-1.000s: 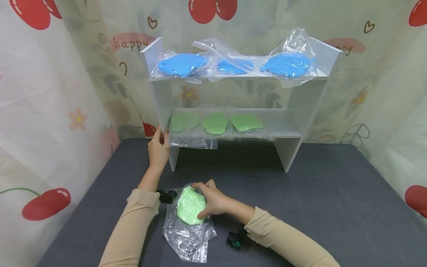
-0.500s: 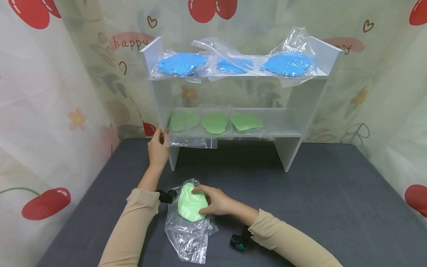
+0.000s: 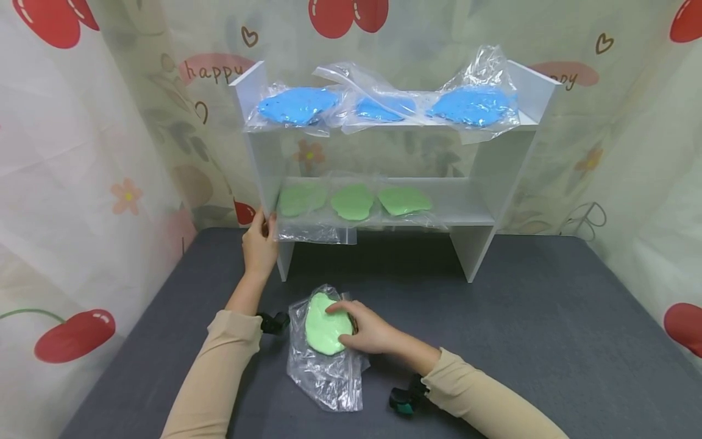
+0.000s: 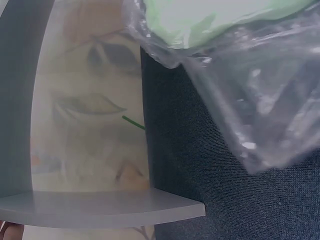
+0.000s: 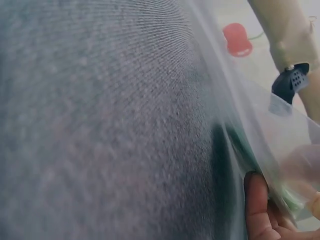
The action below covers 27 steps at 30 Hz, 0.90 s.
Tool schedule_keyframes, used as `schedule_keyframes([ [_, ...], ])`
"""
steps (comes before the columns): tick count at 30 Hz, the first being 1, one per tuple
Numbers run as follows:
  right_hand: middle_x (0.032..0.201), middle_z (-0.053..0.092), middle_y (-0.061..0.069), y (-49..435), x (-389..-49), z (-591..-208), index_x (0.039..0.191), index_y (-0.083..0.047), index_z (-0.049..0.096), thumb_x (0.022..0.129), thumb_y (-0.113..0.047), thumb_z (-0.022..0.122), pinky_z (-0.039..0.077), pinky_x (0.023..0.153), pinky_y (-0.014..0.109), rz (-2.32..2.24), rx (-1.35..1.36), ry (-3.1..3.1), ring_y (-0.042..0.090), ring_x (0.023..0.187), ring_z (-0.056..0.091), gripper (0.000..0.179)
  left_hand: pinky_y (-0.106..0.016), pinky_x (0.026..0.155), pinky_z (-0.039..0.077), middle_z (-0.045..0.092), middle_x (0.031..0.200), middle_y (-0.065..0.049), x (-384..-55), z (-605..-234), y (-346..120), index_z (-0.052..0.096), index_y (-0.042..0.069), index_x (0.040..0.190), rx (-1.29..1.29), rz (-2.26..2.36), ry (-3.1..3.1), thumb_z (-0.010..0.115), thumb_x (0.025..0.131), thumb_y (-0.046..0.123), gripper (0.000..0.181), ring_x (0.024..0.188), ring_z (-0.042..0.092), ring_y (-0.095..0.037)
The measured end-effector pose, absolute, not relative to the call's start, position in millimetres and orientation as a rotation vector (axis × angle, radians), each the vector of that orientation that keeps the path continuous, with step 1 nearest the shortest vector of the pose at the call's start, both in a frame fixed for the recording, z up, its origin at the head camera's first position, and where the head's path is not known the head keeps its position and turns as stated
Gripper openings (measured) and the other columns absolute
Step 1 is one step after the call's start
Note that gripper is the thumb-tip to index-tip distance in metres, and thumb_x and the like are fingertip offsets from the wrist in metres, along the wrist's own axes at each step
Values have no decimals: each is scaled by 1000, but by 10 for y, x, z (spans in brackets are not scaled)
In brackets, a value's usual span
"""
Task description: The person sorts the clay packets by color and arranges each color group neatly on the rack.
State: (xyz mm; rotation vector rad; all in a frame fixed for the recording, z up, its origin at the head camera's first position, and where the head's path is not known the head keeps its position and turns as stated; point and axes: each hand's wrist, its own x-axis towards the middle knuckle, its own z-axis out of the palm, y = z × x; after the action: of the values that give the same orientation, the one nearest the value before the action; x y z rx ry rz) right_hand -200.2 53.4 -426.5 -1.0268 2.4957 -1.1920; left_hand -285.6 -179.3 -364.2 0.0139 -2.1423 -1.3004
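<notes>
My right hand (image 3: 373, 329) pinches the right side of a clear zip bag (image 3: 331, 381) holding a flat pale green lump, like slime or soft clay (image 3: 325, 326). The bag is over the dark table, in front of the shelf. In the right wrist view, my fingers (image 5: 257, 207) are bent at the bag's edge, which looks lifted off the tabletop. My left hand (image 3: 259, 249) grips the left side panel of the white two-tier shelf (image 3: 463, 204). Only a bit of that hand shows at the lower left corner of the left wrist view.
Three bagged green lumps (image 3: 353, 202) lie along the lower shelf, from its left end past the middle. On the top board are three bagged blue lumps (image 3: 298, 105). A printed curtain (image 3: 99, 244) surrounds the table (image 3: 548, 341). A thin cable (image 3: 589, 216) hangs at the back right.
My right hand has moved the bagged green lump slightly right and toward the shelf, with the bag coming up from the table. My left hand has stayed on the shelf's side panel.
</notes>
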Motion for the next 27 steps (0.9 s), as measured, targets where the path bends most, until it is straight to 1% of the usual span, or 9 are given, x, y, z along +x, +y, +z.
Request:
schedule_keyframes([
  [3, 113, 58, 14, 584, -2013, -4250, 123, -4, 54, 79, -1, 63, 36, 57, 15, -1250, -1022, 2428, 2, 62, 38, 45, -50, 78, 52, 63, 118, -21, -2857, -3648, -1796, 53, 11, 131, 16, -1301, -2142, 46, 98, 24, 36, 106, 64, -34],
  [5, 103, 59, 13, 617, -2016, -4235, 120, -3, 57, 80, -1, 62, 33, 52, 15, -1285, -1012, 2392, 0, 53, 33, 41, -51, 77, 52, 63, 118, -21, -2858, -3651, -1796, 53, 11, 130, 13, -1299, -2141, 46, 98, 24, 35, 105, 64, -34],
  [9, 87, 58, 12, 685, -2018, -4213, 116, -3, 61, 82, -1, 62, 32, 50, 16, -1319, -989, 2398, -1, 49, 31, 34, -51, 77, 52, 63, 118, -21, -2859, -3652, -1793, 54, 11, 130, 3, -1289, -2135, 45, 98, 24, 35, 105, 64, -35],
  [11, 93, 61, 13, 717, -2016, -4211, 116, -5, 62, 83, -1, 61, 32, 47, 16, -1341, -943, 2399, -1, 46, 30, 34, -51, 77, 52, 63, 118, -21, -2858, -3651, -1792, 54, 10, 129, 2, -1286, -2133, 45, 98, 23, 34, 105, 64, -35],
  [13, 106, 61, 16, 747, -2013, -4211, 119, -6, 61, 84, -1, 60, 36, 46, 15, -1375, -884, 2372, -2, 44, 35, 36, -51, 77, 52, 63, 118, -22, -2858, -3651, -1791, 54, 10, 129, -1, -1286, -2132, 45, 98, 23, 34, 105, 64, -35],
  [17, 129, 51, 21, 808, -2004, -4191, 128, -7, 54, 85, 0, 58, 42, 47, 17, -1433, -799, 2275, 1, 46, 48, 44, -51, 77, 52, 64, 118, -21, -2859, -3655, -1794, 54, 11, 129, -4, -1290, -2128, 45, 98, 23, 34, 105, 64, -35],
  [19, 133, 46, 23, 837, -2000, -4171, 133, -7, 48, 85, 1, 57, 42, 47, 17, -1438, -802, 2236, 3, 49, 53, 50, -50, 76, 52, 64, 118, -21, -2860, -3658, -1794, 54, 11, 129, -6, -1287, -2126, 45, 98, 23, 35, 105, 64, -35],
  [21, 135, 42, 24, 863, -1998, -4158, 136, -7, 44, 85, 2, 56, 40, 46, 17, -1439, -820, 2208, 3, 48, 51, 53, -50, 76, 52, 64, 118, -21, -2863, -3660, -1796, 54, 11, 129, -9, -1285, -2123, 46, 98, 23, 34, 105, 64, -35],
  [27, 136, 39, 22, 917, -1998, -4130, 137, -7, 42, 85, 3, 54, 34, 44, 16, -1479, -853, 2167, 0, 44, 38, 54, -50, 75, 52, 65, 116, -21, -2869, -3665, -1798, 54, 11, 129, -6, -1276, -2123, 46, 98, 23, 35, 102, 65, -35],
])
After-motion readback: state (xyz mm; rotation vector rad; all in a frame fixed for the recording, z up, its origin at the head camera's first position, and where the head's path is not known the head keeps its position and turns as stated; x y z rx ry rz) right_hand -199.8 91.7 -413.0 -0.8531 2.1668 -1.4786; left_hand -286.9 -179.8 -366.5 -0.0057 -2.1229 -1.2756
